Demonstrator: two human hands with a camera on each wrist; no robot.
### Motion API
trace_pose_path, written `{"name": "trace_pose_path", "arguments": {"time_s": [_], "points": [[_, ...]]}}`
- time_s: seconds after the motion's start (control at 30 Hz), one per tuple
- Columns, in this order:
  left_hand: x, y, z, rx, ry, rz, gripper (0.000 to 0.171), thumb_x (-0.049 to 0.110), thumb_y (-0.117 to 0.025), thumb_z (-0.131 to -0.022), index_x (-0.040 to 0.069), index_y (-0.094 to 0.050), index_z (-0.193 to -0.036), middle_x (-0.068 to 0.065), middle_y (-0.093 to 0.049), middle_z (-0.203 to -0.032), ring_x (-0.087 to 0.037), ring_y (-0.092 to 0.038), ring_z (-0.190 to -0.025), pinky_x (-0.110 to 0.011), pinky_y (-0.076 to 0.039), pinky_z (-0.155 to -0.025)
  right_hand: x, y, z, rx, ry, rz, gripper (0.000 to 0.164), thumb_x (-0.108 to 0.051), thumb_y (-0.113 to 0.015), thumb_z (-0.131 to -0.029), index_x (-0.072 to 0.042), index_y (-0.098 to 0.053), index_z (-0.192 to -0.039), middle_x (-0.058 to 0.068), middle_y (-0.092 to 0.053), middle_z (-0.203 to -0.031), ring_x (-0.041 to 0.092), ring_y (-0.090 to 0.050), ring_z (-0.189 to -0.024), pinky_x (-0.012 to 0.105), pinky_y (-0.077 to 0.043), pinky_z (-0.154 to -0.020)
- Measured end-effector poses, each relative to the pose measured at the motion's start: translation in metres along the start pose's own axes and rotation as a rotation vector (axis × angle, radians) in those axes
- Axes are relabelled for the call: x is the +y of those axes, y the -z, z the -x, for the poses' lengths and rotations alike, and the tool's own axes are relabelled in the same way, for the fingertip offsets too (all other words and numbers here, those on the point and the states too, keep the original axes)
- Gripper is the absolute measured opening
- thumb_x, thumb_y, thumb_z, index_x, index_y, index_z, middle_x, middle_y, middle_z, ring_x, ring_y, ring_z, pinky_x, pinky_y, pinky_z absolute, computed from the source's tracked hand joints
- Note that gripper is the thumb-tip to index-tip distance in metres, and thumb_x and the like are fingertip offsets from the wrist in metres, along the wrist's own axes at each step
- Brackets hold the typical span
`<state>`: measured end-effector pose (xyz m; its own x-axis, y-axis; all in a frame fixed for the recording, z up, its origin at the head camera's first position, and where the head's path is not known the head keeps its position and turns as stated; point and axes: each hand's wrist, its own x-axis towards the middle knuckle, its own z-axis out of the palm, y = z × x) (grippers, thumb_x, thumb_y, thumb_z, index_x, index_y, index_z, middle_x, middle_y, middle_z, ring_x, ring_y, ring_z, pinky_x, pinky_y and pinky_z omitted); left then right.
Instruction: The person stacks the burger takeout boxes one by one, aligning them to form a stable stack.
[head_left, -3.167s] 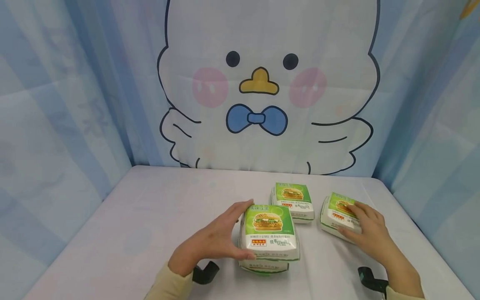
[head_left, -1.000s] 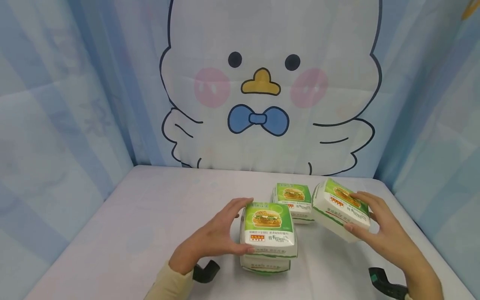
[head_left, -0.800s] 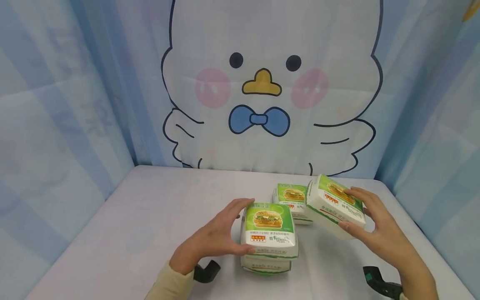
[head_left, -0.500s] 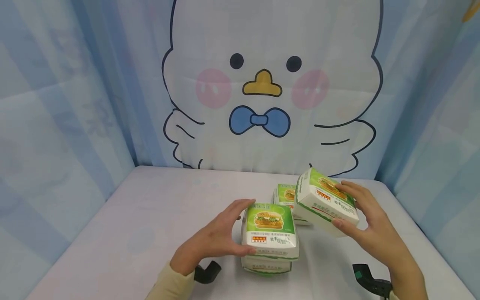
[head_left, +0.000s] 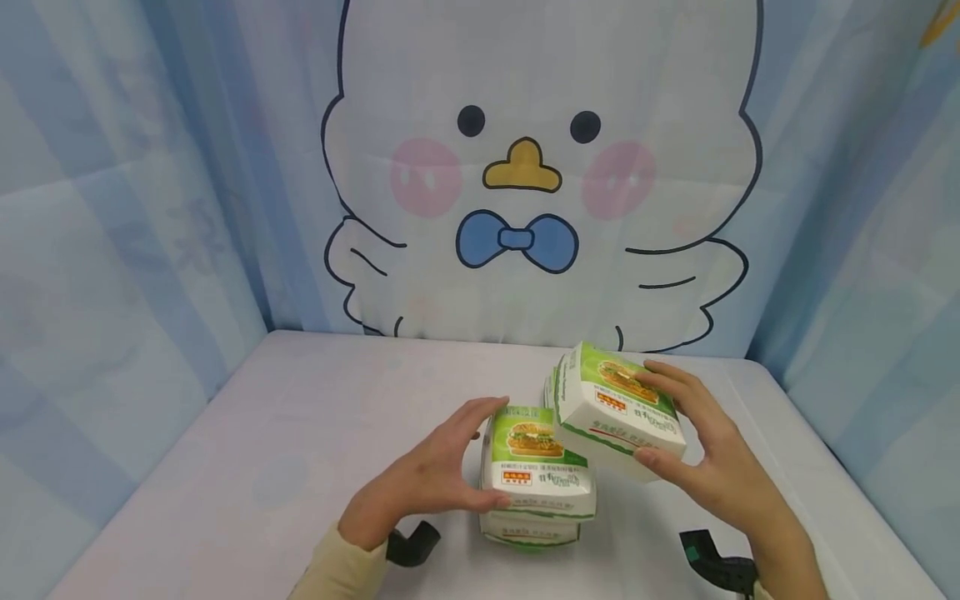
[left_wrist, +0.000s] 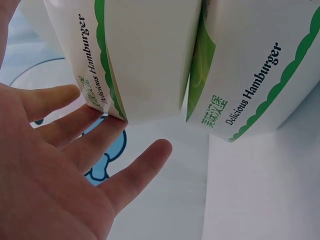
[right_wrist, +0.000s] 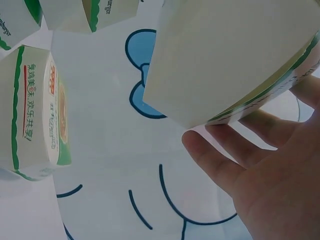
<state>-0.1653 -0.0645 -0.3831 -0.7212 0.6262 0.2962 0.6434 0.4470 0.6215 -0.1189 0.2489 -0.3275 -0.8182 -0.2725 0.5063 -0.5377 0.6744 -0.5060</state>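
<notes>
Two white-and-green hamburger boxes stand stacked near the middle of the table, the upper box (head_left: 525,492) jutting over the lower box (head_left: 525,530). My left hand (head_left: 420,482) holds the upper one from the left, thumb on its front side and fingers at its far side; its fingertips touch the lid edge in the left wrist view. Another hamburger box (head_left: 615,421), raised and tilted, is gripped by my right hand (head_left: 712,454), thumb in front and fingers on the lid. It overlaps the stack's right corner in the head view. Behind it, a further box (right_wrist: 35,115) is mostly hidden from the head camera.
A pale cloth covers the table (head_left: 225,467). Behind it hangs a curtain (head_left: 675,183) with a cartoon bird, and blue curtains close both sides. Black wrist mounts (head_left: 414,543) sit below each hand.
My right hand has lifted the rightmost hamburger box off the table and carried it left, over the far box and toward the stack. My left hand has stayed at the upper box.
</notes>
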Motion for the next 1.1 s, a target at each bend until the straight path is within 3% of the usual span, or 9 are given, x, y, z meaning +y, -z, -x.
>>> {"name": "trace_pose_path", "arguments": {"time_s": [0.33, 0.47, 0.53, 0.6, 0.9, 1.1], "points": [[0.001, 0.000, -0.001, 0.003, 0.003, -0.004, 0.100, 0.062, -0.067, -0.063, 0.034, -0.012, -0.141, 0.013, -0.023, -0.144, -0.007, -0.031, -0.128, -0.035, -0.043, -0.097, -0.014, -0.011, -0.002, -0.039, -0.012, -0.028, 0.077, -0.019, -0.079, -0.066, -0.027, -0.038, -0.131, -0.006, -0.027, -0.144, 0.006, -0.033, -0.123, 0.008, -0.033, -0.093], [0.001, 0.000, -0.001, 0.002, 0.006, 0.003, 0.101, 0.062, -0.067, -0.063, 0.034, -0.011, -0.141, 0.012, -0.023, -0.145, -0.007, -0.030, -0.129, -0.035, -0.042, -0.097, -0.017, -0.017, -0.004, -0.054, -0.015, -0.041, 0.075, -0.023, -0.080, -0.065, -0.028, -0.039, -0.128, -0.007, -0.026, -0.145, 0.013, -0.031, -0.127, 0.036, -0.040, -0.098], [0.001, 0.000, -0.002, 0.002, 0.008, 0.009, 0.101, 0.062, -0.067, -0.063, 0.034, -0.010, -0.142, 0.011, -0.022, -0.145, -0.007, -0.030, -0.130, -0.035, -0.042, -0.098, -0.018, -0.020, -0.005, -0.050, -0.001, -0.058, 0.075, -0.023, -0.080, -0.064, -0.026, -0.040, -0.127, -0.006, -0.026, -0.145, 0.016, -0.030, -0.128, 0.052, -0.039, -0.096], [0.000, 0.000, -0.002, 0.001, 0.015, 0.016, 0.102, 0.062, -0.067, -0.063, 0.034, -0.009, -0.142, 0.010, -0.022, -0.146, -0.007, -0.028, -0.130, -0.035, -0.041, -0.099, -0.018, -0.022, -0.005, -0.040, 0.008, -0.080, 0.074, -0.022, -0.080, -0.064, -0.025, -0.041, -0.126, -0.005, -0.026, -0.144, 0.017, -0.029, -0.129, 0.060, -0.036, -0.093], [0.000, 0.000, -0.003, -0.013, 0.028, 0.057, 0.104, 0.059, -0.069, -0.062, 0.031, -0.009, -0.143, 0.015, -0.020, -0.145, -0.006, -0.025, -0.132, -0.038, -0.038, -0.101, -0.019, -0.027, -0.005, -0.061, 0.062, -0.053, 0.073, -0.023, -0.076, -0.068, -0.027, -0.041, -0.132, -0.001, -0.021, -0.147, 0.024, -0.025, -0.131, 0.070, -0.032, -0.086], [0.003, 0.001, -0.003, -0.011, 0.010, 0.087, 0.105, 0.054, -0.072, -0.063, 0.033, -0.007, -0.143, 0.016, -0.019, -0.145, -0.007, -0.024, -0.133, -0.041, -0.037, -0.102, -0.021, -0.032, -0.005, -0.092, 0.062, -0.041, 0.068, -0.025, -0.070, -0.073, -0.030, -0.039, -0.134, -0.001, -0.015, -0.149, 0.026, -0.022, -0.133, 0.069, -0.034, -0.084]]}}
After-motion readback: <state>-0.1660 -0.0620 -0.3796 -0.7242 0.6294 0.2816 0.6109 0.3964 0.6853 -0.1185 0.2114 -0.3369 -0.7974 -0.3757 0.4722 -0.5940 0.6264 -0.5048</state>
